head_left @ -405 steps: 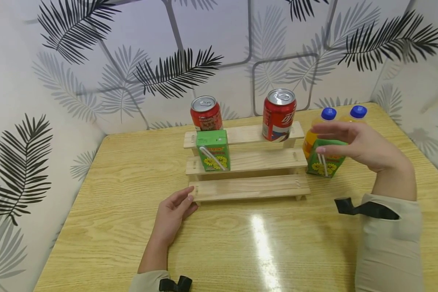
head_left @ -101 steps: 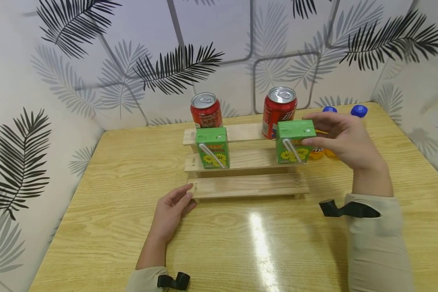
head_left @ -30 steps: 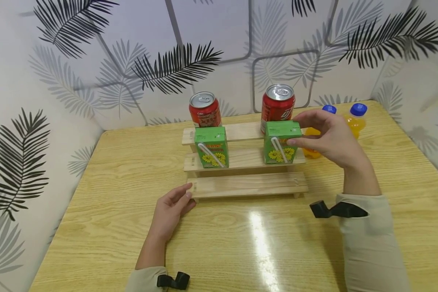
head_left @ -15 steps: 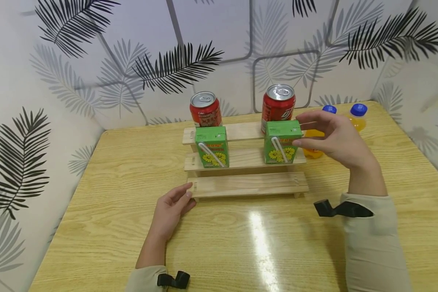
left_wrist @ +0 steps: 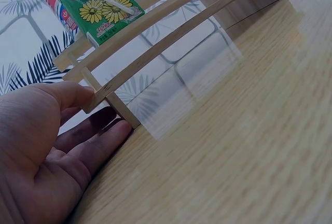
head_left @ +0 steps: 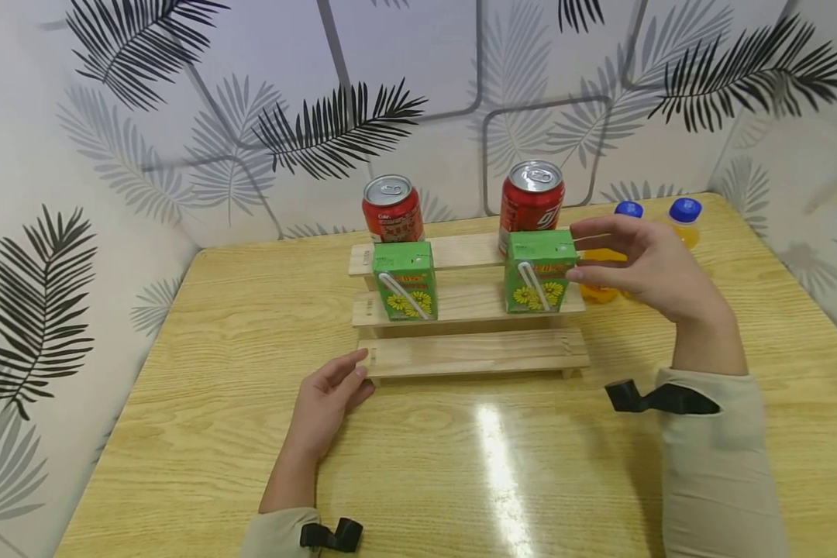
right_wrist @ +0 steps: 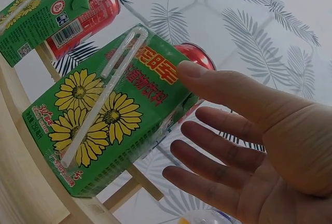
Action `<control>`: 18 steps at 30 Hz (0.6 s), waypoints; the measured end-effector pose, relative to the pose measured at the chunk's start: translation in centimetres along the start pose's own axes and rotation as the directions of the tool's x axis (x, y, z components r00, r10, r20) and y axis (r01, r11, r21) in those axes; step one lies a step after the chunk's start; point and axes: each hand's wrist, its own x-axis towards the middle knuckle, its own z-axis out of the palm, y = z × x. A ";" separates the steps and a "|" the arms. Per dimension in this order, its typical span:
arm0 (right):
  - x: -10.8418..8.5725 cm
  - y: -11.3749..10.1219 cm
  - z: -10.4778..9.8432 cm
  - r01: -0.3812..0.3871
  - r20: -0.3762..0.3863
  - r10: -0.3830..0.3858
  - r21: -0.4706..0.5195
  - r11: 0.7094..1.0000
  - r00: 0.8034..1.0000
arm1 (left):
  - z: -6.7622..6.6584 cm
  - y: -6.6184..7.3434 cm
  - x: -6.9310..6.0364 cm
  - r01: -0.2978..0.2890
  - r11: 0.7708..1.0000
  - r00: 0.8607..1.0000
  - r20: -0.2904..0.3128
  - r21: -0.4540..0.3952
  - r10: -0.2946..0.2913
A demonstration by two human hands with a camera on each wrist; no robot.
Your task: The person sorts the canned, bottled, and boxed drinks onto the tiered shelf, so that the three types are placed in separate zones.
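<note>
A three-step wooden display rack stands on the table. My left hand holds the left end of its lowest step; in the left wrist view the thumb lies on the step's end and the fingers reach a rack leg. On the middle step, a green drink carton with a straw stands upright at the right. Beside that carton is my right hand, fingers extended and spread; in the right wrist view the thumb tip overlaps the carton's edge, and contact is unclear. A matching carton stands at the left.
On the top step, a red soda can stands behind the left carton and another red can behind the right one. Two orange drink bottles with blue caps stand right of the rack, partly hidden by my right hand. A leaf-patterned wall covering rises behind.
The right carton has gone from the table beside the bottles onto the middle step, then slightly left. My right hand has since eased off it to the right. My left hand stays put.
</note>
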 end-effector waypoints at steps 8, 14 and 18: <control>0.0 0.3 -0.5 -0.027 0.015 0.027 0.000 1.000 1.000 | 0.0 -0.1 0.0 -0.007 1.000 1.000 0.001 0.005 0.007; -0.2 0.5 -0.9 -0.021 0.020 0.020 0.005 1.000 1.000 | 0.0 -0.2 0.1 -0.011 1.000 1.000 0.003 -0.003 0.012; -0.4 0.6 -1.3 -0.019 0.018 0.019 -0.007 1.000 1.000 | 0.0 -0.2 0.1 -0.015 1.000 1.000 0.004 -0.004 0.015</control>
